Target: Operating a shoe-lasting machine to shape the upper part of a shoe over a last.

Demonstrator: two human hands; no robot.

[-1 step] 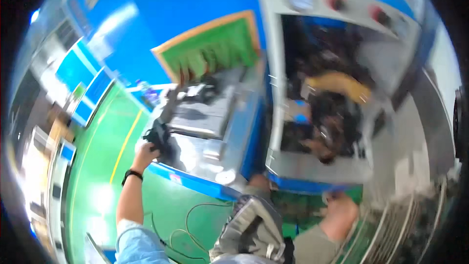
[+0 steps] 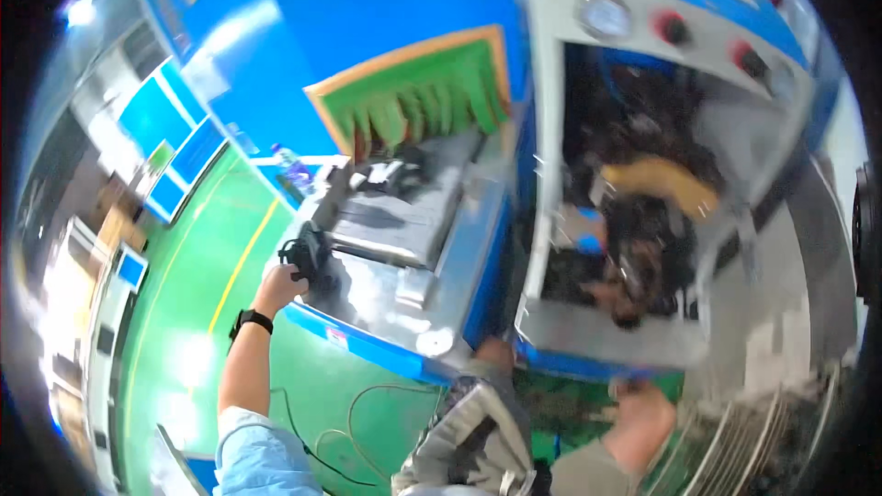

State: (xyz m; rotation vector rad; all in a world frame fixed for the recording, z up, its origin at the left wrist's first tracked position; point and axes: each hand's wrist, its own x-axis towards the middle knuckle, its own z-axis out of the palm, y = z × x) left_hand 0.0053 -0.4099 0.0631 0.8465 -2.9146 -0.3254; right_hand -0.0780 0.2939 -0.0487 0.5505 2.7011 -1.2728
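My left hand [image 2: 281,286], with a black band on the wrist, reaches to the left front corner of a metal work table [image 2: 367,298]. Its fingers are curled on a dark, irregular black part [image 2: 305,254] whose kind I cannot make out. Beyond it, a flat grey metal block [image 2: 390,230] lies on the table. Small dark and white pieces [image 2: 390,174] sit at its far end, in front of a green strip curtain [image 2: 413,96] in an orange frame. My right hand does not show.
To the right stands a machine [image 2: 542,165] with a gauge, red knobs and a cavity holding a curved yellow part [image 2: 661,184]. A bottle [image 2: 292,168] stands beside the table's left edge. Thin cables [image 2: 367,390] lie on the green floor. Slatted metal bars [image 2: 735,432] are at lower right.
The view has shifted slightly, so the table and machine appear further right and lower. My left hand stays on the black part.
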